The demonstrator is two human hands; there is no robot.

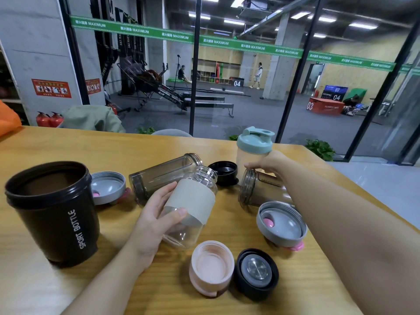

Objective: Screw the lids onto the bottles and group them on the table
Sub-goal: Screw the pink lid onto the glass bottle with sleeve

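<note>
My left hand (156,214) grips a clear bottle with a beige sleeve (193,201), tilted, its open mouth pointing away. My right hand (270,162) holds a cream bottle with a teal lid (252,151), upright at the far side. Two smoky grey bottles lie on their sides, one in the middle (159,176) and one on the right (261,189). A black "SPORT BOTTLE" cup (54,212) stands open at the left. Loose lids lie around: pink (211,267), black with a metal centre (256,272), two grey ones (281,223) (108,187), and a black one (223,171).
The wooden table (227,301) ends at the right, with grey floor beyond. An orange bag (6,119) lies at the far left corner, and a green jacket (93,118) hangs over a chair behind the table. A glass wall faces a gym.
</note>
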